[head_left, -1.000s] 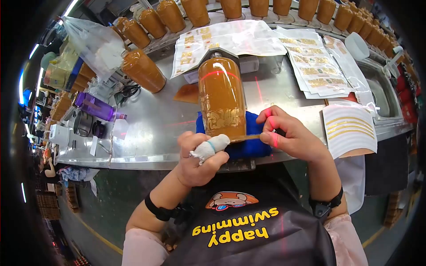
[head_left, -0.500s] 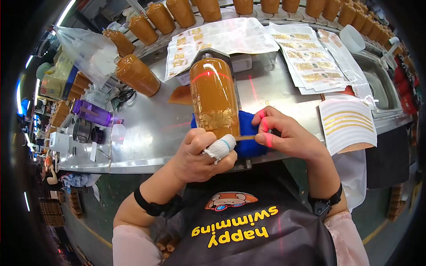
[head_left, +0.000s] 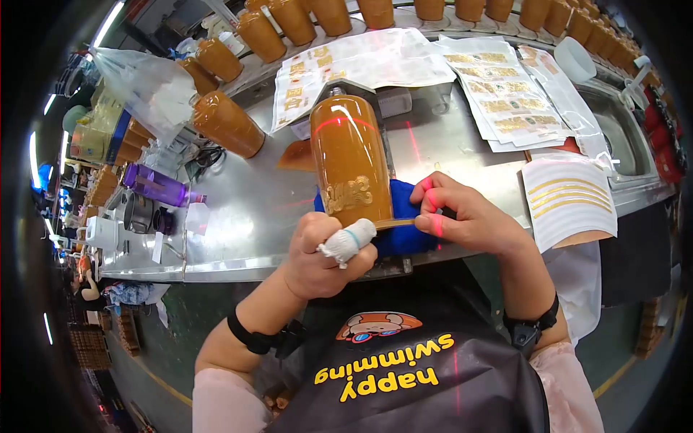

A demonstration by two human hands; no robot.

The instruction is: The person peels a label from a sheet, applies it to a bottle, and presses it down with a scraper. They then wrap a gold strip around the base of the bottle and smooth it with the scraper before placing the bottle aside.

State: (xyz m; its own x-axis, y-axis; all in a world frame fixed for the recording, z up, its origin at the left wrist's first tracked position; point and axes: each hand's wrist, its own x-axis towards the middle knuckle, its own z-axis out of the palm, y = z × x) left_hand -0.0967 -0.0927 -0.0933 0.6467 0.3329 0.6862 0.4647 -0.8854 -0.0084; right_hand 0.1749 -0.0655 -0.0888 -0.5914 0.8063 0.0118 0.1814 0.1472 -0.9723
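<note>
A glossy brown bottle (head_left: pixel 351 148) with raised gold decoration lies tilted in front of me, its neck pointing away and a red laser line across its upper part. My left hand (head_left: pixel 328 252), one finger wrapped in white bandage, is closed around the bottle's base end. A narrow gold strip (head_left: pixel 395 224) runs along the lower edge of the bottle out to the right. Its free end is pinched between the thumb and fingers of my right hand (head_left: pixel 462 220). Beneath the strip, beside the bottle, sits a blue cloth (head_left: pixel 408 242).
Another brown bottle (head_left: pixel 229 124) leans at the left by a plastic bag (head_left: pixel 144 86). Sheets of gold decals (head_left: pixel 509 94) lie at the back right, near a sheet of curved gold strips (head_left: pixel 570 198). Several bottles (head_left: pixel 330 16) line the conveyor behind. A sink (head_left: pixel 624 141) is at right.
The bottle has turned about its length, so its gold decoration shows differently. My left hand has shifted slightly; my right hand stays on the strip. Conveyor bottles have moved left.
</note>
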